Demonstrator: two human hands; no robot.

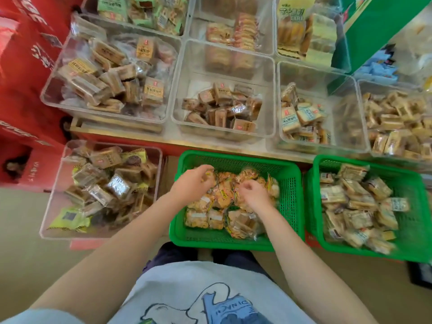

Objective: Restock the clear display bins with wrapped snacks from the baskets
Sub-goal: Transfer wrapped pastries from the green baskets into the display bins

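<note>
Left hand and right hand, fingers curled, gathering orange-wrapped snacks from near green basket, below half-empty clear bin.

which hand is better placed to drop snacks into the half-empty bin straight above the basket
Left, probably. The left hand sits at the far edge of the green basket, gripping orange wrapped snacks, nearest the clear bin. The right hand is farther back.

The green basket is open on top, its walls fencing the snack packets. Beyond its far rim, the half-filled clear bin has room above its packets.
</note>
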